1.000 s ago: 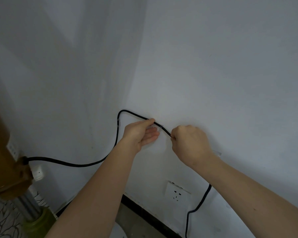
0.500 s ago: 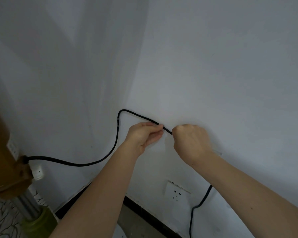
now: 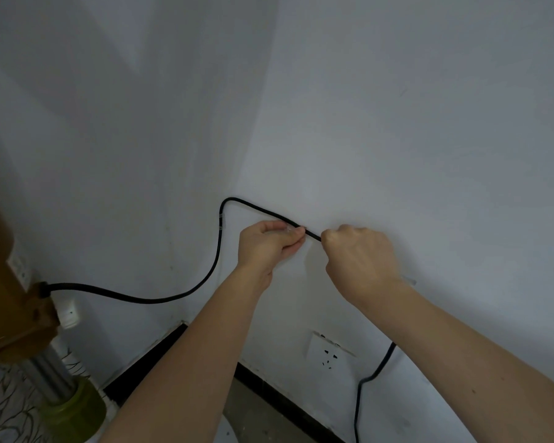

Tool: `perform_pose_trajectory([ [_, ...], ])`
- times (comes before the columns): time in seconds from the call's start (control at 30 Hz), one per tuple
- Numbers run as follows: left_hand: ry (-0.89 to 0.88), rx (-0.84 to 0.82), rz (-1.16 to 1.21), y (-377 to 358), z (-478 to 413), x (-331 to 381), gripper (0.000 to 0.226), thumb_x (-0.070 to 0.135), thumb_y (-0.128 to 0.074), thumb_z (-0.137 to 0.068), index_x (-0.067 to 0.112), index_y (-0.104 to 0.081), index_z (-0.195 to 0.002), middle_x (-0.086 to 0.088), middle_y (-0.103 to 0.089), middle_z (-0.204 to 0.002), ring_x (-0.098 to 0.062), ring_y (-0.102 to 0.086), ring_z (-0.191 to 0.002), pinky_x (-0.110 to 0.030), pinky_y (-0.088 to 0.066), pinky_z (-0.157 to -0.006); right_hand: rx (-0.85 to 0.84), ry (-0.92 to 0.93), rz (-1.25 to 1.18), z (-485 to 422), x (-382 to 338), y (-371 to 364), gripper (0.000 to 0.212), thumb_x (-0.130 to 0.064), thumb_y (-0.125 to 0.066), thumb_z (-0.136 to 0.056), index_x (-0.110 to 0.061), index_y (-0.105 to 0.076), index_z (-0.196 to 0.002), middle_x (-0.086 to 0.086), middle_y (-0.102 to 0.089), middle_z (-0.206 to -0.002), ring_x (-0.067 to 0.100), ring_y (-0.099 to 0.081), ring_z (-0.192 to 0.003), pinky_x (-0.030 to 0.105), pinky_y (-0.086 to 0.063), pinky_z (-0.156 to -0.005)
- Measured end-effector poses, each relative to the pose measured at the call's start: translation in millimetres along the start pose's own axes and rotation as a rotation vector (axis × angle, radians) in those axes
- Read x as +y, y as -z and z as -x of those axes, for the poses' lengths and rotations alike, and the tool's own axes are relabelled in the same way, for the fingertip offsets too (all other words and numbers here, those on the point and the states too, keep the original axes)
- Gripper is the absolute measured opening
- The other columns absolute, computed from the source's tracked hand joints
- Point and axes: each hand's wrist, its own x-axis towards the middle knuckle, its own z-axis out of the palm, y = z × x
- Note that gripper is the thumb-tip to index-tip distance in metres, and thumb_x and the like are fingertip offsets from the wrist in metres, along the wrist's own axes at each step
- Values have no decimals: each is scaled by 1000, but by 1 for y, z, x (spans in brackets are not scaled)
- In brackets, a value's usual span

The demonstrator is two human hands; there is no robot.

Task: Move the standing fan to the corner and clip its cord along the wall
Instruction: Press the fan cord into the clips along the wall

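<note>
The standing fan (image 3: 10,314) stands at the far left by the room corner, showing a brown housing, a metal pole and a green base. Its black cord (image 3: 160,298) leaves the housing, sags, rises through a small clear clip (image 3: 220,220) on the wall and bends right. My left hand (image 3: 267,246) pinches the cord together with a small clear piece against the right wall. My right hand (image 3: 357,260) grips the cord just to the right of it. Below my right forearm the cord (image 3: 370,375) hangs down toward the floor.
A white wall socket (image 3: 328,351) sits low on the right wall, above the black skirting (image 3: 285,399). Another white socket (image 3: 67,311) is on the left wall beside the fan housing. A clear strip (image 3: 408,280) shows on the wall by my right wrist.
My left hand's fingers have curled from flat on the wall to a pinch on the cord. Both hands stay at about the same spot on the wall.
</note>
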Motion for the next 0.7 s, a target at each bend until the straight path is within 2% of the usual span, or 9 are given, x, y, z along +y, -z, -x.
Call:
perform_pose_trajectory([
  [0.07,-10,5,3,0,0,-1,29,-8,-76,-71,-4,-60,-95,-17,-70,-86,-16,-73,-70,-20,-58,-64,12,19,20,2,-1,1,40,5,-53,-77,-13,-22,-60,8,-61,-88,25,-44,-64,27,-10,-42],
  [0.17,-16,16,3,0,-1,-3,34,-8,-75,-72,-7,-60,-102,-22,-69,-95,-17,-72,-73,-21,-59,-68,56,6,27,-1,-1,10,24,5,-54,-77,-14,-40,-72,7,-56,-86,27,-49,-70,27,-9,-43],
  [0.27,-10,14,10,0,0,-3,40,-7,-74,-74,-10,-58,-110,-24,-68,-105,-19,-71,-79,-23,-60,-71,136,12,33,-10,5,21,39,8,-55,-73,-11,-25,-59,1,-32,-66,23,-36,-61,28,-8,-42],
  [0.33,1,18,25,-1,2,-3,37,-7,-73,-74,-8,-58,-109,-24,-67,-106,-20,-71,-80,-22,-60,-71,130,7,7,-13,8,23,43,7,-54,-74,-14,-22,-56,0,-26,-60,23,-34,-55,28,-9,-43],
  [0.4,6,30,45,-2,4,-3,33,-9,-73,-75,-5,-58,-104,-24,-67,-106,-20,-70,-81,-22,-60,-71,111,-20,-91,-11,10,19,29,-1,-53,-79,-11,-37,-58,3,-45,-62,30,-52,-61,28,-21,-44],
  [0.47,6,36,62,-2,6,-5,30,-10,-71,-75,-4,-58,-101,-25,-66,-107,-21,-69,-84,-23,-60,-71,64,-45,-216,-8,10,16,11,-11,-55,-85,-9,-63,-78,8,-68,-82,33,-64,-79,31,-43,-58],
  [0.5,11,31,66,-2,7,-6,30,-11,-70,-76,-4,-58,-103,-25,-66,-108,-22,-69,-87,-24,-60,-73,30,-68,-275,-7,9,15,13,-15,-56,-86,-11,-69,-87,8,-72,-89,32,-65,-84,34,-50,-66],
  [0.6,44,-33,81,3,8,-5,34,-9,-65,-80,-6,-60,-114,-19,-67,-112,-20,-69,-93,-24,-59,-77,-25,-115,-394,-4,7,14,16,-16,-60,-85,-14,-75,-90,9,-73,-90,30,-66,-84,37,-54,-72],
  [0.7,86,-119,115,9,9,-3,19,-1,-59,-83,1,-73,-95,-12,-73,-102,-15,-71,-89,-22,-59,-70,-70,-127,-429,-2,4,8,15,-16,-62,-84,-15,-76,-87,8,-73,-88,29,-66,-82,35,-54,-69],
])
